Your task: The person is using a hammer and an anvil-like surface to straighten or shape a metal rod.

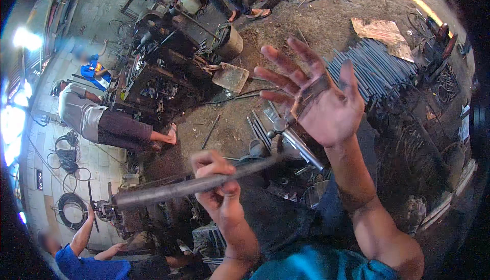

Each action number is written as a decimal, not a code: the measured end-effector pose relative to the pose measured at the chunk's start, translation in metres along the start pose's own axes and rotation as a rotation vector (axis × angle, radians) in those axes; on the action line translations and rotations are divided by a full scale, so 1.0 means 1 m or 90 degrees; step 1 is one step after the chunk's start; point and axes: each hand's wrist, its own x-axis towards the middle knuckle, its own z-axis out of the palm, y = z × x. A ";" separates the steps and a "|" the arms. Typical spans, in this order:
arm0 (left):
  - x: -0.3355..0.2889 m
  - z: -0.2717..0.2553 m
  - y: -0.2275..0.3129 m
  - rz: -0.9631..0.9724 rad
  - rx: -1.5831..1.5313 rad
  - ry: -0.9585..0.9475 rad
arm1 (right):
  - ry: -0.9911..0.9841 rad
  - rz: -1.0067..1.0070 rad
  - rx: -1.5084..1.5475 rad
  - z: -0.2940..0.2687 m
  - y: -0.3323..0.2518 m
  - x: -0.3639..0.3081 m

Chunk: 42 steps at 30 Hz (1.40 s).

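Observation:
A long, dark metal bar [163, 190] lies nearly level across the lower middle, and my left hand [220, 185] is wrapped round it near its middle. Its right end is smeared by motion. My right hand [326, 99] is raised on the right, palm showing and fingers spread, away from the bar. Across that palm runs a dark strip or patch [312, 93]; I cannot tell whether it is a pad or grime. Just below the right hand's fingers is a silvery metal piece with a rounded head and a straight shaft [302, 148].
Many metal rods [375, 70] lie stacked at right, beside a worn board [383, 35]. A bucket [229, 42] and heavy machinery [163, 50] stand at upper left. One person bends over [84, 109] at left; another in blue [92, 267] works at lower left.

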 end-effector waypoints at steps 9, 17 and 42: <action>-0.014 0.016 -0.023 -0.332 -0.255 -0.185 | 0.015 0.009 -0.011 0.002 0.001 -0.002; -0.036 0.026 -0.060 -0.500 -0.541 -0.228 | 0.008 -0.009 -0.016 -0.006 -0.007 0.000; -0.090 0.035 -0.053 -0.095 -0.060 -0.261 | 0.132 -0.081 -0.109 -0.024 -0.021 -0.001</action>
